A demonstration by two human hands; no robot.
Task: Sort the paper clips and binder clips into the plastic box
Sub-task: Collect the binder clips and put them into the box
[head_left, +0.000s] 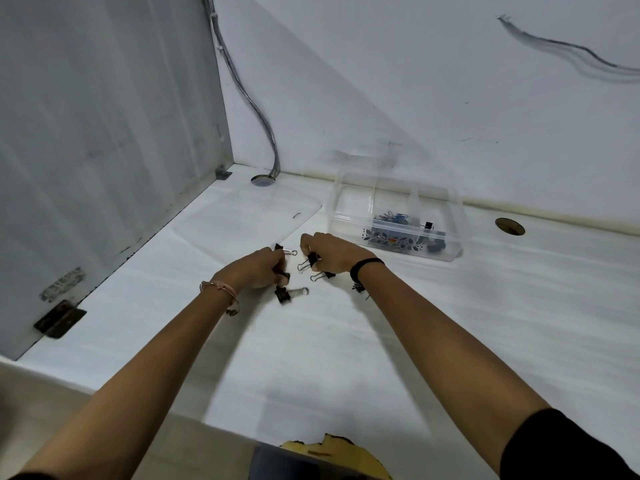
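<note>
Gripping black binder clips, left hand (263,268) and right hand (329,254) hover just left of the plastic box (394,216).

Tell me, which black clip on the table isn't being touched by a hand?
The binder clip lying nearest the person, just below the left hand. It sits alone on the table; the others are under fingers of the left or right hand.

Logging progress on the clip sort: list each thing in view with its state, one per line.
plastic box: open, paper clips and a binder clip inside
lid: off, flat on table
left hand: closed on binder clips
right hand: closed on binder clips
loose binder clip: lying on table
</note>
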